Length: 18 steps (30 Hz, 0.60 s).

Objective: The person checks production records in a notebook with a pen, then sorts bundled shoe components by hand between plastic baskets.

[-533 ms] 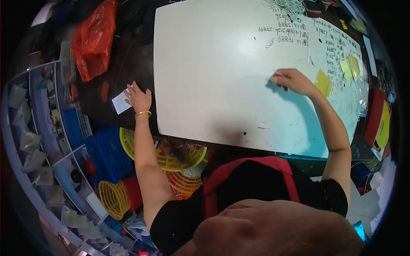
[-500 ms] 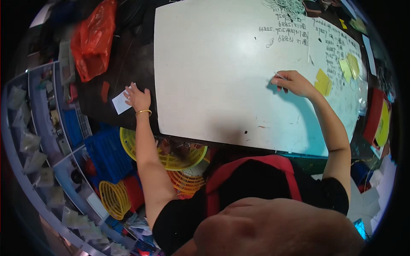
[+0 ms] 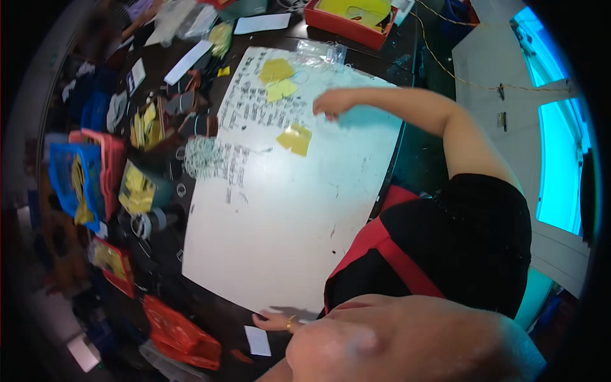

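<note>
One white board [image 3: 273, 210] lies on the dark table [image 3: 167, 254], with dark handwriting over its upper left part. Three yellow sheets [image 3: 294, 141] lie on it. The right hand [image 3: 335, 103] is over the board near these sheets, fingers curled inward; whether they hold anything cannot be told. The left hand [image 3: 273, 321] is at the board's lower edge, just beside a white card [image 3: 258, 342]; its finger spacing cannot be told. A pale cord tangle [image 3: 203, 158] overlaps the board's left edge. Further out: a red bag [image 3: 181, 334] and a blue basket [image 3: 60, 172].
</note>
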### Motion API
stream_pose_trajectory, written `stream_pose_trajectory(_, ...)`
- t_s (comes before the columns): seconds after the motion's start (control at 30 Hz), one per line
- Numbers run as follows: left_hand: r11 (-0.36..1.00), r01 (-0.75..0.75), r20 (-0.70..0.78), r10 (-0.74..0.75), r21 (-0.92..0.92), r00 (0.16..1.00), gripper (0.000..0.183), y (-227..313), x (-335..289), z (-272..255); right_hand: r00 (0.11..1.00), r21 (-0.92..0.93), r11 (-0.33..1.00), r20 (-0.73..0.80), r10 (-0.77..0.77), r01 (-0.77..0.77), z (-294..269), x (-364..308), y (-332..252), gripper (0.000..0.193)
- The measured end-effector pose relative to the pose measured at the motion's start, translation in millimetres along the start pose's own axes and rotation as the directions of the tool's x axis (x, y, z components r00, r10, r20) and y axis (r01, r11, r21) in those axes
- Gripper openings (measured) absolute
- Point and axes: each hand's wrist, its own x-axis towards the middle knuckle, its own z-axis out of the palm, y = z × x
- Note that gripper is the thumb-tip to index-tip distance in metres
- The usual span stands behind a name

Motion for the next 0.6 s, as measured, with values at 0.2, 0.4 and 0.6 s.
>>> stream_pose_trajectory(0.2, 0.977, 0.089, 0.206, -0.048, -0.194, 0.977, 0.028, 161.6, -66.5, 74.2, 0.748, -0.175, 0.979, -0.663, -0.036, -0.108, -222.5, 23.7, 66.4, 0.021)
stream_pose_trajectory(0.4, 0.963, 0.137, 0.607, 0.033, -0.232, 0.794, 0.027, 245.4, -133.0, 109.9, -0.182, 0.118, 0.942, -0.981, 0.062, -0.314, -414.1, -75.2, 422.7, 0.041)
stream_pose_trajectory(0.6, 0.94, 0.266, 0.726, -0.029, -0.213, 0.687, 0.026, 321.1, -185.1, 125.5, 0.25, 0.819, 0.519, -0.57, 0.782, 0.246, -361.7, -48.9, 421.4, 0.05)
